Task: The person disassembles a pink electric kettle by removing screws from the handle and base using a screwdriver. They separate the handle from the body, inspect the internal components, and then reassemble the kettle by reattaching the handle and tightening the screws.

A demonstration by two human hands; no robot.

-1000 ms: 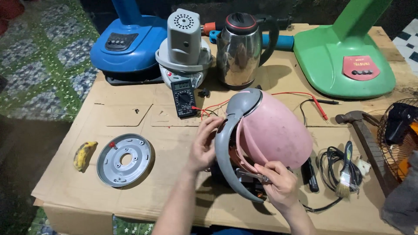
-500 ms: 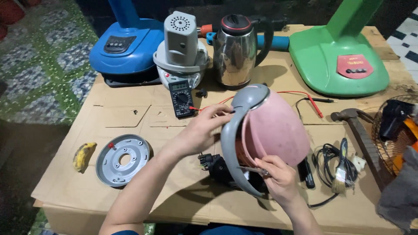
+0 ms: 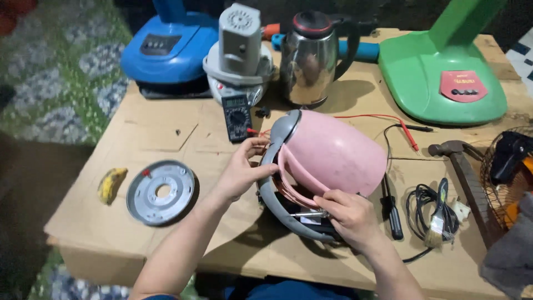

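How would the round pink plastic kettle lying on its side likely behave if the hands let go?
The pink kettle lies on its rounded wall, so it would probably roll. The left hand steadies its grey rim, suggesting it shifts easily. With its base open, it is likely light and its plastic shell fairly stiff.

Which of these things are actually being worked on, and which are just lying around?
In hand: pink kettle, steadied by left hand; thin metal tool in right hand.

Lying about: grey round plate, banana, multimeter, steel kettle, hammer, brush.
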